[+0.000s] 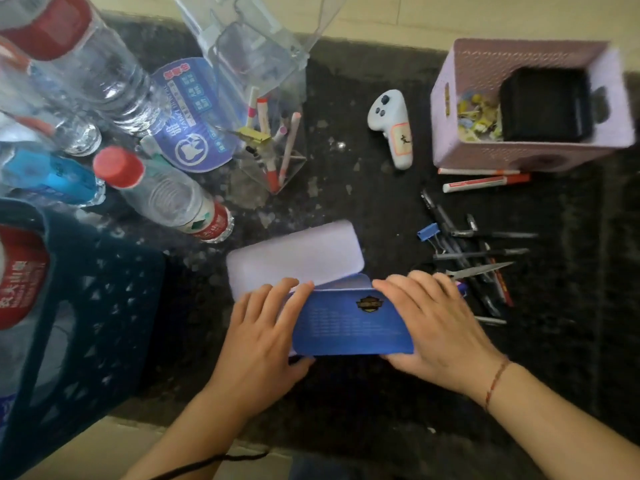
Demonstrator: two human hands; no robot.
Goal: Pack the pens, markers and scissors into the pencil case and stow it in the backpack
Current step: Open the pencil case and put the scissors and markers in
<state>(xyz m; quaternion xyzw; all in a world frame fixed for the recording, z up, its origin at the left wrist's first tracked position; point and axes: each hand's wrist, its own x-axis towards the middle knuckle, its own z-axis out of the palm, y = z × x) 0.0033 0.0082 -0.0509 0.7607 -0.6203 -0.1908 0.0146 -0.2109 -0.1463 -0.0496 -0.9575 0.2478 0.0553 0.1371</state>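
A blue pencil case (349, 323) with a pale lilac lid (294, 258) lies open on the dark table, near the front edge. My left hand (263, 327) grips its left end and my right hand (436, 323) grips its right end. To the right of the case lies a loose heap of dark pens (474, 251), and the scissors (481, 270) point right with their handles hidden behind my right hand. Two white markers with red ends (485, 183) lie further back, in front of the pink basket. No backpack is in view.
A pink basket (485, 147) stands at the back right, a white game controller (391, 126) left of it. A clear holder with markers (273, 143) stands behind the case. Water bottles (166, 199) and a dark blue crate (86, 306) crowd the left. A blue binder clip (428, 232) lies by the pens.
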